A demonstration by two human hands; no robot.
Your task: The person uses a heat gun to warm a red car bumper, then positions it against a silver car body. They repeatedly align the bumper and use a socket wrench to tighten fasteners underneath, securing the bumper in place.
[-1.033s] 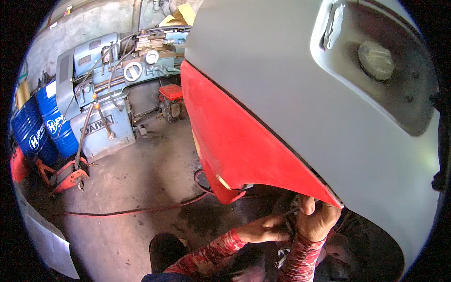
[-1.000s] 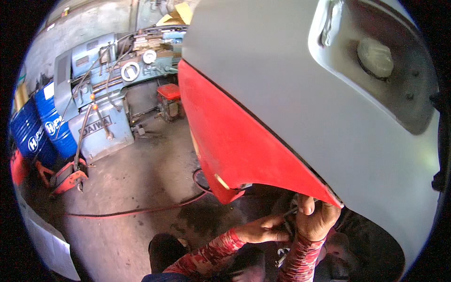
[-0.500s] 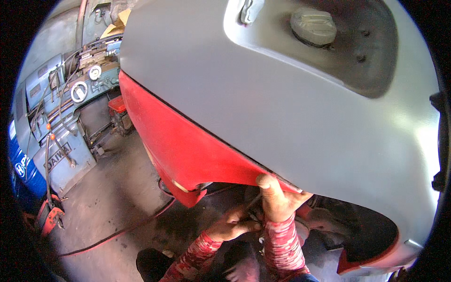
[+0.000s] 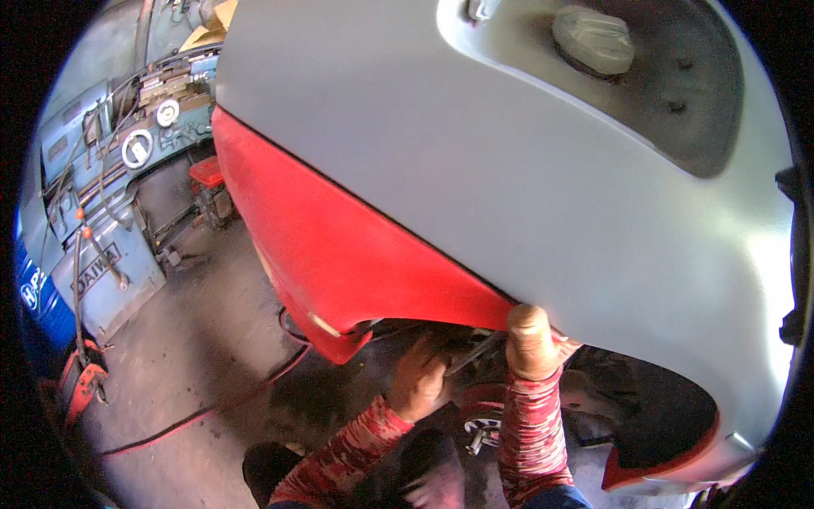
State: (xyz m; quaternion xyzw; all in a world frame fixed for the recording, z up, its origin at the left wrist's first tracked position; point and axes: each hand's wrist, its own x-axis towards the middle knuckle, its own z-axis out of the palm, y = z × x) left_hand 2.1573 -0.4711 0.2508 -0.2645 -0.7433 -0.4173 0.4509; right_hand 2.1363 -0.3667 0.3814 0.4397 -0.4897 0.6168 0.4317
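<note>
A red bumper panel runs below a grey car body panel, with a dark seam between them. My right hand pinches the bumper's near end, thumb on top and the other fingers mostly hidden behind the edge. Lower and to the left, my left hand is closed around a slim metal rod-like tool. The rod points up to the right, under the bumper's lower edge, toward my right hand; its exact kind and its tip are hard to make out.
A blue-grey lathe stands at the left beside a blue drum. An orange-red jack-like tool and a dark red hose lie on the floor. A wheel hub sits under the wheel arch.
My right hand has shifted slightly right and up along the bumper edge. My left hand has risen a little, and the rod it holds shows more plainly. The head view has shifted slightly.
</note>
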